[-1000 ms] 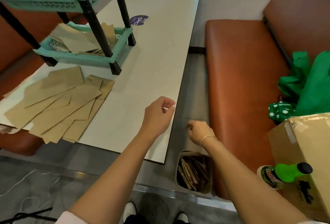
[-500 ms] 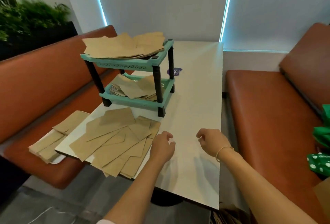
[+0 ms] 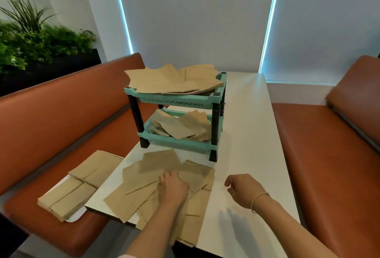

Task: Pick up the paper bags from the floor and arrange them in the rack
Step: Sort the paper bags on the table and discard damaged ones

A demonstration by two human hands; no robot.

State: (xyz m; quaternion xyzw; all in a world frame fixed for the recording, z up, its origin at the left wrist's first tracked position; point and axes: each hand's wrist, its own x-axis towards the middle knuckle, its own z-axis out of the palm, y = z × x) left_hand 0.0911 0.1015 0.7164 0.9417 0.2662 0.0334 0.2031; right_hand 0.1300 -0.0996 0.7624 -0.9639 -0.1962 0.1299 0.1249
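Now | L hand [image 3: 172, 189] flat on paper bags [image 3: 144, 177] | R hand [image 3: 243, 190] loosely curled, holding nothing | no legible text

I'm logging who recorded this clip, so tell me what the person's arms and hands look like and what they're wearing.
Both forearms are bare, with no gloves on the left hand or the right hand. A thin gold-coloured bracelet circles the right wrist. A sliver of pale sleeve shows at the bottom edge on the left arm. No rings or watch are visible.

white table [image 3: 250, 134] | orange benches [image 3: 61, 126] | plants [image 3: 30, 45] | blinds [image 3: 195, 16]
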